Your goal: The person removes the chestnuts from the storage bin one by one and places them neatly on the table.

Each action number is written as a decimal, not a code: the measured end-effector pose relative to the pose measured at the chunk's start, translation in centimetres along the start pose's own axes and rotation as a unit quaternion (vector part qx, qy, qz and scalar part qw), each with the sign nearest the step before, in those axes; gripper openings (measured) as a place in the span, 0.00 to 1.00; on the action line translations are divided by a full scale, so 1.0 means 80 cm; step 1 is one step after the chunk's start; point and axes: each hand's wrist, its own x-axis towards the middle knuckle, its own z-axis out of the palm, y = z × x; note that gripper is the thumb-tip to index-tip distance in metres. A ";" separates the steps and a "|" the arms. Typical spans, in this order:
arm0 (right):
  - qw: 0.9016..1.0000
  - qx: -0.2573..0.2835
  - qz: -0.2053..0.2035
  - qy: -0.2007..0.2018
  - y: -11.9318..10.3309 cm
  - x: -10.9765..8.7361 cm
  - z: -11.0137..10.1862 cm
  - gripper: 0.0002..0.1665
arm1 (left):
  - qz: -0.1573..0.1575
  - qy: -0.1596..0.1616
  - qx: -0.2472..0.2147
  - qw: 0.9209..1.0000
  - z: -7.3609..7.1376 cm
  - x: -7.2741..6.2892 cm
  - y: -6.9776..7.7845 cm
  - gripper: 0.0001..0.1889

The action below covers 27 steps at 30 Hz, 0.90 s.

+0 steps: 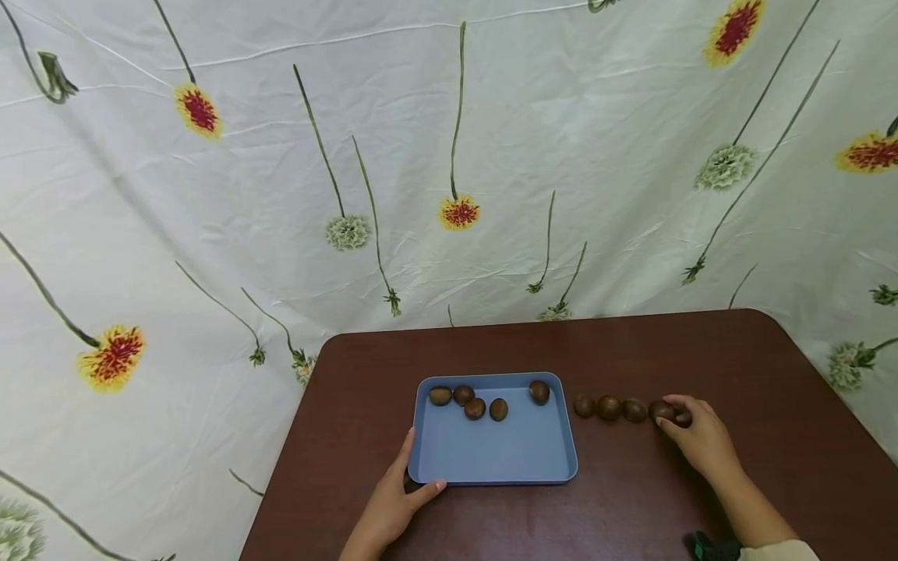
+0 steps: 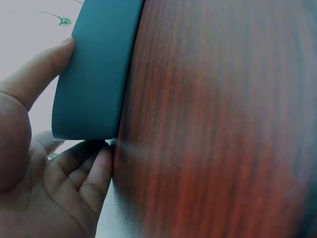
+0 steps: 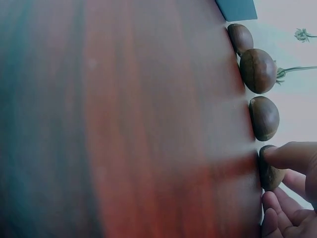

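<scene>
fingers (image 1: pixel 404 453) spread, the left hand (image 1: pixel 388 502) braces the blue tray (image 1: pixel 491 461), five chestnuts (image 1: pixel 475 409) loose inside; rightward, three aligned chestnuts (image 1: pixel 609 407) on the worktop (image 1: pixel 631 351), and the right hand (image 1: pixel 705 444) pinches a fourth chestnut (image 1: pixel 659 410) at the row's end: lining-up looks nearly half done.

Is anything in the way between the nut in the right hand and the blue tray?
Yes: three brown nuts lie in a row on the table between the held nut and the blue tray. Nothing visible stands between the right hand and that nut.

Apparently beige sleeve (image 1: pixel 779 552), black wrist device (image 1: pixel 717 550).
</scene>
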 end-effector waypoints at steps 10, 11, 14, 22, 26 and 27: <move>1.000 0.006 0.003 -0.015 -0.001 0.000 -0.001 0.32 | 0.006 -0.001 -0.002 1.000 -0.001 -0.002 0.002 0.59; 1.000 0.005 0.004 -0.015 -0.001 0.000 -0.001 0.32 | 0.006 -0.001 -0.003 1.000 -0.001 -0.001 0.002 0.59; 1.000 0.006 0.005 -0.015 -0.002 0.000 -0.001 0.33 | 0.007 -0.002 -0.004 1.000 -0.001 -0.001 0.001 0.59; 1.000 0.021 0.007 0.006 -0.009 -0.005 -0.005 0.33 | 0.013 0.003 0.001 1.000 0.000 -0.001 -0.001 0.58; 0.999 0.025 -0.010 0.037 -0.014 -0.008 -0.006 0.30 | 0.011 0.002 0.000 1.000 0.000 -0.001 -0.001 0.59; 0.999 0.027 -0.014 0.041 -0.015 -0.008 -0.006 0.30 | 0.011 0.001 -0.001 1.000 0.000 -0.001 -0.001 0.59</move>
